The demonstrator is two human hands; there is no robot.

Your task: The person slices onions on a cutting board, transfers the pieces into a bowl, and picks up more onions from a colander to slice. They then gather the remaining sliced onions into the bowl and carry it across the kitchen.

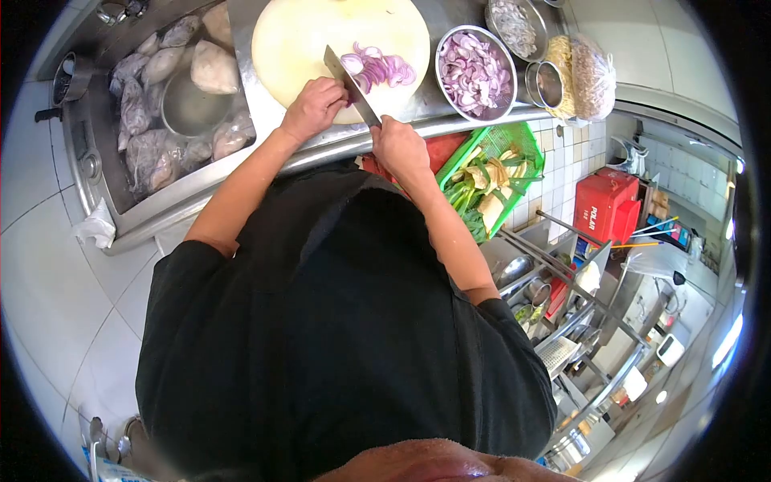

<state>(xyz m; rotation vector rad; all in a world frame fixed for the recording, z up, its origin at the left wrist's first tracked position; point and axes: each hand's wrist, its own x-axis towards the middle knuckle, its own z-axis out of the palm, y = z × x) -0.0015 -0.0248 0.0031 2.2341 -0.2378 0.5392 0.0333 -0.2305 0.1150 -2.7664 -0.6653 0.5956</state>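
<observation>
My right hand [400,147] grips the handle of a broad kitchen knife [351,85], its blade slanting across the edge of a round cutting board [293,48]. Curled close beside the blade, my left hand [315,108] presses a piece of red onion, mostly hidden under the fingers. Thin purple slices of red onion [385,68] lie in a loose pile on the far side of the blade. To the right of the board stands a steel bowl [441,76] full of sliced red onion [474,74].
On the left, a steel sink [100,161] holds bagged, pale chunks that look like meat. A second bowl [514,28], a small steel pot [545,84] and filled plastic bags [590,79] stand at right. Below the counter is a green basket [526,145] of leafy trimmings.
</observation>
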